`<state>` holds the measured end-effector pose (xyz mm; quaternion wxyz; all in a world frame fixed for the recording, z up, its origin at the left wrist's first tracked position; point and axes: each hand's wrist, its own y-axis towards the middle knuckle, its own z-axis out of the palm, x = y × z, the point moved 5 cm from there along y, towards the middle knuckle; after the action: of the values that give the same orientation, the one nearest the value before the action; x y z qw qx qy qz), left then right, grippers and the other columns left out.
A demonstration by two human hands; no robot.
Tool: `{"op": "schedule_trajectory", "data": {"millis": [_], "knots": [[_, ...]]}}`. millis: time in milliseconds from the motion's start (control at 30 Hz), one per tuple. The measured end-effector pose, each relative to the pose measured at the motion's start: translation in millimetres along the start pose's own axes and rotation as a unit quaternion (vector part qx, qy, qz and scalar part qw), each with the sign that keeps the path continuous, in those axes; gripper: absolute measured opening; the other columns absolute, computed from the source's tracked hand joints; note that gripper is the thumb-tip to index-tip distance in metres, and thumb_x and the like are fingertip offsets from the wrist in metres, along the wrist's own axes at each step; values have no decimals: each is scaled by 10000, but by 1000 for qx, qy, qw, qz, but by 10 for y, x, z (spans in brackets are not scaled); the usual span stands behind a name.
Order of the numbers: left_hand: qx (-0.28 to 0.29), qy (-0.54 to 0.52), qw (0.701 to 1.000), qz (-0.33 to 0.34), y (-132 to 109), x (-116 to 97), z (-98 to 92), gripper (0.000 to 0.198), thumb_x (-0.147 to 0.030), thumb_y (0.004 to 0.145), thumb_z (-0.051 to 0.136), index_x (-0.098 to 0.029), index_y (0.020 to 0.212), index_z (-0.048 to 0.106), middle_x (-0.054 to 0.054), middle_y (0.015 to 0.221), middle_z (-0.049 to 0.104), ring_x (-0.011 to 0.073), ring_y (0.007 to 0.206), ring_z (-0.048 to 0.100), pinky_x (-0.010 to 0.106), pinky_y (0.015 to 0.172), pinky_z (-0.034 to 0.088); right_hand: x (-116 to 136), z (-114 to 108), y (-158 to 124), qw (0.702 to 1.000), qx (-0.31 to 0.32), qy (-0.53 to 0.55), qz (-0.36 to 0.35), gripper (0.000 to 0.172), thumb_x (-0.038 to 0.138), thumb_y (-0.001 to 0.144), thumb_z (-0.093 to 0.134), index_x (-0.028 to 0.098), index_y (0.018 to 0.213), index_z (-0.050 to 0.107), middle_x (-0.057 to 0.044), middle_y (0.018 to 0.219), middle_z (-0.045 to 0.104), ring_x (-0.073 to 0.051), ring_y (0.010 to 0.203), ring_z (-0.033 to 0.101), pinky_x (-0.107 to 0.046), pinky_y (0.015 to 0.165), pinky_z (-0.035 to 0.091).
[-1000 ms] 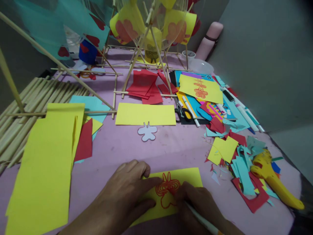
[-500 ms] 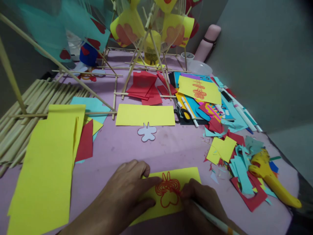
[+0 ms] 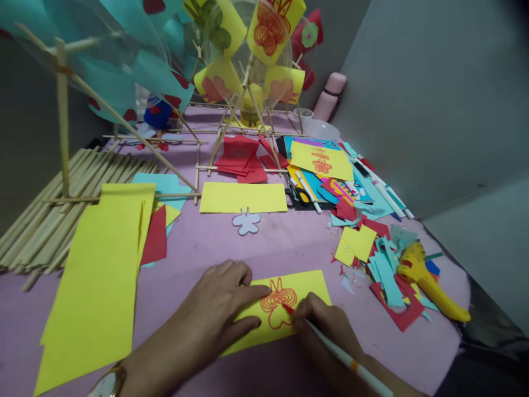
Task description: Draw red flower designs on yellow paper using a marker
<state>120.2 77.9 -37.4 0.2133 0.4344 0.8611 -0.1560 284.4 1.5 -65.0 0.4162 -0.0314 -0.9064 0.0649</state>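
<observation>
Under my hands lies a yellow paper strip (image 3: 316, 284) bearing a butterfly drawing (image 3: 278, 300) in red-orange line, its upper wings filled with curved strokes. My left hand (image 3: 219, 306) rests on the strip's left part, thumb and index finger stretched apart, holding nothing. In my right hand (image 3: 322, 325) a white-barrelled red marker (image 3: 343, 353) is gripped, its red tip at the middle of the butterfly. Beyond the strip sit a white butterfly cutout (image 3: 247, 221) and another yellow strip (image 3: 243, 197).
Yellow sheets (image 3: 99, 275) and wooden sticks (image 3: 45, 220) lie left. Stick-built wheel frames (image 3: 248, 71) stand behind. To the right are paper scraps (image 3: 388, 275), a yellow glue gun (image 3: 433, 292), scissors (image 3: 297, 196) and markers (image 3: 386, 196). A pink bottle (image 3: 330, 96) stands at the back.
The camera view has shifted, bringing a wristwatch on my left arm into sight. The marker tip has moved from the drawing's right edge to its middle. My left hand stays on the strip.
</observation>
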Motion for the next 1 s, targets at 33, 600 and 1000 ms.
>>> {"op": "schedule_trajectory", "data": {"millis": [33,600,1000], "knots": [[1,1,1000,0,1,-6,-4,275,-337,857,574,-335,1132,562,35,963,492,230,871,450,346,718,322,28,3,12,1000,2,-1,-19,109,251,793,438,231,699,488,42,526,520,-121,437,489,-201,438,323],[5,-2,1000,-8,1,-13,-18,297,-327,846,595,-335,1141,565,27,947,495,225,872,453,340,715,320,53,38,87,998,53,-16,12,64,210,755,453,237,722,501,45,550,568,-131,466,541,-190,445,326],[9,-4,1000,-10,25,9,-2,318,-316,836,606,-346,1149,561,32,967,496,232,882,458,349,722,323,138,-10,107,992,76,-76,69,110,128,732,492,220,715,551,43,518,566,-136,457,557,-184,430,308]]}}
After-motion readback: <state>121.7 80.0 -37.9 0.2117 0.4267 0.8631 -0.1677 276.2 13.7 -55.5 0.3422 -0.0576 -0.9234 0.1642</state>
